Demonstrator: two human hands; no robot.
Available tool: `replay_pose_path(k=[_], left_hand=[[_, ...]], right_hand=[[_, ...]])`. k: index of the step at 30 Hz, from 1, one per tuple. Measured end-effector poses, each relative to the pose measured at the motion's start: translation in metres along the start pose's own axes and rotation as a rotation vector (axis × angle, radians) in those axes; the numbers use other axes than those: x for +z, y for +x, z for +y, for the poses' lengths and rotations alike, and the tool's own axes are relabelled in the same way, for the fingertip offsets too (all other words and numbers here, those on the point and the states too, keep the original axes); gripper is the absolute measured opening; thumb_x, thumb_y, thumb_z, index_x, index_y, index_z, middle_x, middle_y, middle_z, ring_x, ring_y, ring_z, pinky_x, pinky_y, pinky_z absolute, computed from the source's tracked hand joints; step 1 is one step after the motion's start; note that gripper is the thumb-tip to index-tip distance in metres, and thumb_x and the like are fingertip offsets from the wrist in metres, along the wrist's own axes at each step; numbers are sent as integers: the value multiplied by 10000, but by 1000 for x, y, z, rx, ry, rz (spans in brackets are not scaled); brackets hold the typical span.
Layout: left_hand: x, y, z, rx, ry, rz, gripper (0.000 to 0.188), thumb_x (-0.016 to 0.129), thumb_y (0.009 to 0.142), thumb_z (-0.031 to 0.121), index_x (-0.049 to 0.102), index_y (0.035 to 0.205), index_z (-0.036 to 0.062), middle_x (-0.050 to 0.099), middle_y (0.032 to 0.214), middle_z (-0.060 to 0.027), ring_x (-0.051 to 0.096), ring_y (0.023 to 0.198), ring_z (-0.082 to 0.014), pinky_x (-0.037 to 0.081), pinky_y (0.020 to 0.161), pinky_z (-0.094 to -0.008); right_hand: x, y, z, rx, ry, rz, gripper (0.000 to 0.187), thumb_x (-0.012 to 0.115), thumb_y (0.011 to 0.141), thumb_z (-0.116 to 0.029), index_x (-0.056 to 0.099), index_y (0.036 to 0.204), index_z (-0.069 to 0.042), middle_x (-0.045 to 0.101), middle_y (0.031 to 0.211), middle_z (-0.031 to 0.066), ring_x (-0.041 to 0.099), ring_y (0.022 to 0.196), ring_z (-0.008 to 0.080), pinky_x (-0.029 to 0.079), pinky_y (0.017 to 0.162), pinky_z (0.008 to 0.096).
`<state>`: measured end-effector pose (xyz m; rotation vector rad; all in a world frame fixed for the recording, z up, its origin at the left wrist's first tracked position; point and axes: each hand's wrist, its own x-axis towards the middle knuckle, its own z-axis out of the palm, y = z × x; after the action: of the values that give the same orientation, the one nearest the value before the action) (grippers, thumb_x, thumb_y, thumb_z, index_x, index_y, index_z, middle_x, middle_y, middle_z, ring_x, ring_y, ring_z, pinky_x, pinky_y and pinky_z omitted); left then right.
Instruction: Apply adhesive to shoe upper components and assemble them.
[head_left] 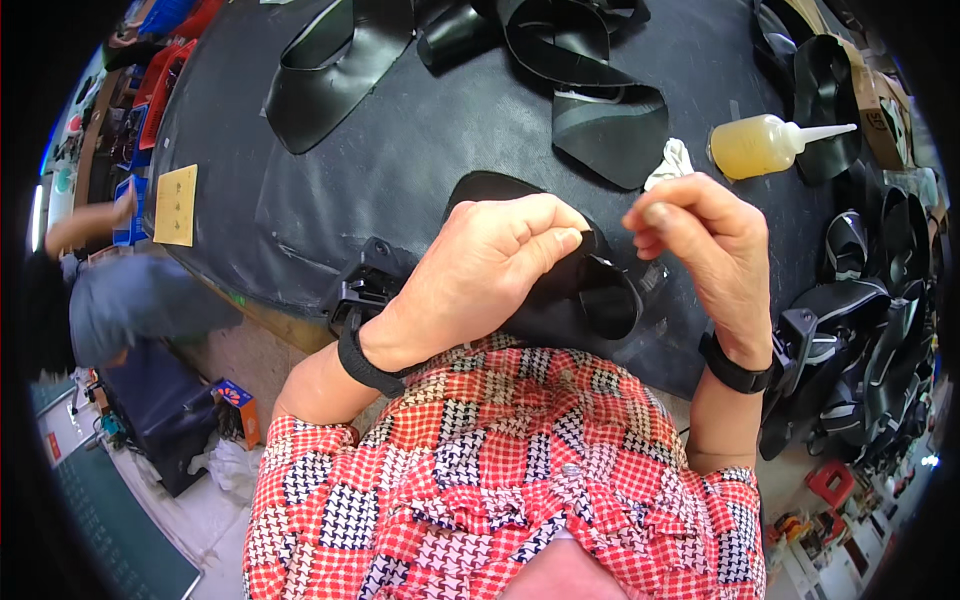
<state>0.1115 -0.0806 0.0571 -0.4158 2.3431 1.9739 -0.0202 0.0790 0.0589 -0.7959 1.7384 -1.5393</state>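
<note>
Pinching the black piece [560, 300], the left hand [490, 260] seems to steady it, as the nearby curled right hand [705, 245], contents unclear, likely requires next.

Passage over left tabletop [235, 140]; bottle [750, 147] blocks beyond right hand [720, 240].

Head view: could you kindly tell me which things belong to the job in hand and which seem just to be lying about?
Likely part of the job:
- black piece, pinched in the left hand
- possibly the loose black strips and bottle of yellow liquid

Apparently lying about:
- yellow card
- orange box
</note>
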Motion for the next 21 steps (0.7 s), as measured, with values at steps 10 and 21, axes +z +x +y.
replay_pose_path(k=[10,21], left_hand=[[8,-1,7,39,157,38,122,556,832,102,591,830,-15,534,609,-20,455,563,-49,398,517,-216],[9,7,3,68,177,19,103,564,818,90,590,830,-9,520,586,-29,461,533,-60,399,499,-217]], right_hand=[[1,10,-2,93,-163,-235,76,596,779,-66,611,785,8,533,589,-20,452,538,19,369,475,180],[-3,19,0,274,34,-274,106,610,753,-92,605,731,11,559,612,-2,497,548,41,388,493,173]])
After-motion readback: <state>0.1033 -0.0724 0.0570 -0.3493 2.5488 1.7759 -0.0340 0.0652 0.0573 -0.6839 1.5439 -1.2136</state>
